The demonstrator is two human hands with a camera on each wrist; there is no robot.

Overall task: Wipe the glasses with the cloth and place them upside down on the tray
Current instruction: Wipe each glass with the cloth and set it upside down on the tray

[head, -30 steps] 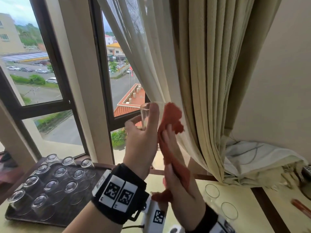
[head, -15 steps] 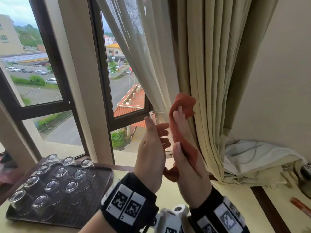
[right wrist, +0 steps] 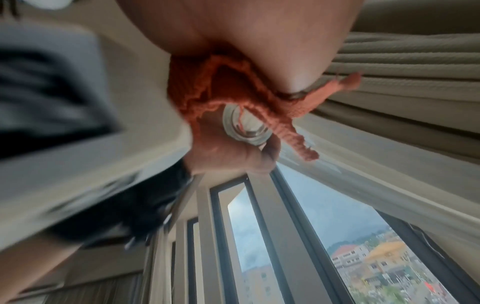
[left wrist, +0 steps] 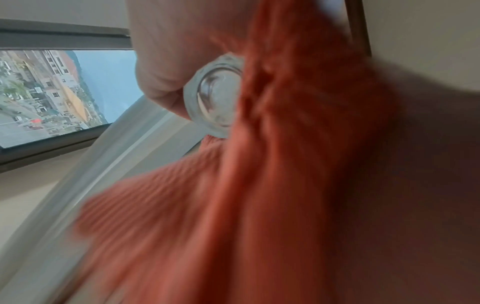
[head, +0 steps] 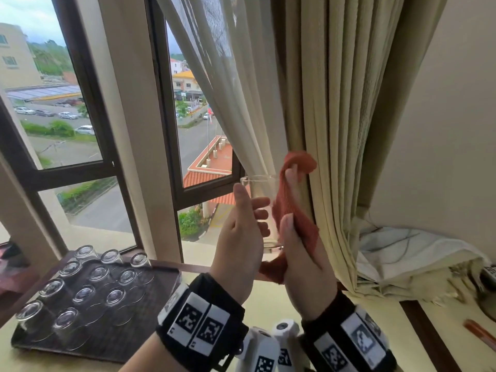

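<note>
The left hand [head: 239, 237] grips the glass [head: 264, 200] up in the air, right fingers [head: 291, 175] press the cloth [head: 292, 210] on it, and it could slip and break if the rubbing gets rough.

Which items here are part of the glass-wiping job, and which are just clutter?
Job:
held glass in left hand
orange cloth in right hand
tray
upturned glasses on it

Lying about:
curtain
rumpled white sheet
orange pen
</note>
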